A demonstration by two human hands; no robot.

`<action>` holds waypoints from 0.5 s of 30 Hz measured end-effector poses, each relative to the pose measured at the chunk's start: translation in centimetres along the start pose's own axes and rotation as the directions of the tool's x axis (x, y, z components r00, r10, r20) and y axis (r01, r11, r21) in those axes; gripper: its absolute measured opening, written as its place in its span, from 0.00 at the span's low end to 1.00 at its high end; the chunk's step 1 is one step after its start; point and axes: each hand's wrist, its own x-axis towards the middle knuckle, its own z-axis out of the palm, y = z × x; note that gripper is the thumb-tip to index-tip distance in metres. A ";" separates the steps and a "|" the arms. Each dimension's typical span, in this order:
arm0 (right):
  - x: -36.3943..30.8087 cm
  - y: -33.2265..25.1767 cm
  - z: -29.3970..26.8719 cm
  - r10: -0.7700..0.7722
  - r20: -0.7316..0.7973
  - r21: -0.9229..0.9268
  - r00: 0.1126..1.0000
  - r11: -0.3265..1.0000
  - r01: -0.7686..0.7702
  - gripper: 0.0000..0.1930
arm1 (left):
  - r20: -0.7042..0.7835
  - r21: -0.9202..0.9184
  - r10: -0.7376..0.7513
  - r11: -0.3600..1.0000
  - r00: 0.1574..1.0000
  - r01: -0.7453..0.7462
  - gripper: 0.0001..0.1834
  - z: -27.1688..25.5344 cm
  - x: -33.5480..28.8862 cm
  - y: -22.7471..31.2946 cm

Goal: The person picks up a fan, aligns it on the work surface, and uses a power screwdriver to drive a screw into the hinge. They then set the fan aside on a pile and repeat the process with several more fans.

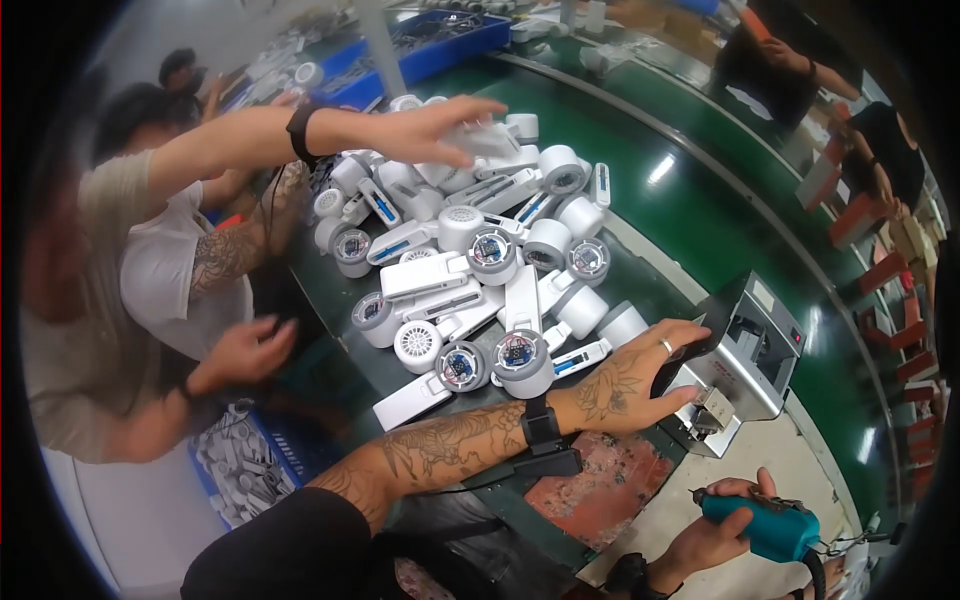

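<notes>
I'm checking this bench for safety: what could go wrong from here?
The heaped white devices might slide if bumped by the co-worker's hand over them. Exposed circuit boards on some could get scratched by neighbours. The left hand is at the metal machine, so its fingers might get pinched, or nicked if the teal tool in the right hand slips.

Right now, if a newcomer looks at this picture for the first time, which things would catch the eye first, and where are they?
Probably the big heap of white devices in the middle, several showing round circuit boards. Next might come the teal electric screwdriver in the right hand, at lower right, then the silver machine right of the heap, beside the left hand.
</notes>
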 end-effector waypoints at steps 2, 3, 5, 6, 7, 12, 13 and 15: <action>0.0 -0.1 0.1 0.011 0.002 0.007 1.000 1.000 -0.011 0.36 | -0.005 -0.003 0.012 1.000 1.000 -0.012 0.35 0.0 0.1 -0.1; 0.1 -0.1 0.2 0.019 0.004 0.020 1.000 1.000 -0.019 0.36 | -0.001 -0.001 0.008 1.000 1.000 -0.008 0.35 0.0 0.2 -0.1; 0.2 0.0 0.3 0.019 0.007 0.014 1.000 1.000 -0.020 0.36 | 0.000 0.005 0.005 1.000 1.000 -0.005 0.35 -0.2 0.3 -0.1; 0.3 -0.1 0.4 0.020 0.009 0.010 1.000 1.000 -0.020 0.36 | -0.004 0.013 0.009 1.000 1.000 -0.009 0.35 -0.3 0.3 -0.2; 0.3 -0.2 0.5 0.018 0.012 0.018 1.000 1.000 -0.019 0.36 | -0.009 0.023 0.014 1.000 1.000 -0.014 0.35 -0.5 0.3 -0.1; 0.5 -1.2 1.3 -0.098 -0.033 -0.115 0.995 0.989 0.094 0.36 | -0.027 -0.018 0.055 0.998 0.998 -0.055 0.36 0.1 0.0 -0.1; 0.5 -1.4 1.6 -0.096 -0.026 -0.097 0.995 0.991 0.093 0.36 | -0.021 -0.037 0.042 0.998 0.999 -0.043 0.36 -0.1 -0.2 -0.1; 0.3 -1.7 1.5 -0.097 -0.029 -0.091 0.995 0.991 0.094 0.36 | 0.000 -0.071 0.033 0.997 0.999 -0.033 0.36 0.2 -0.3 -0.2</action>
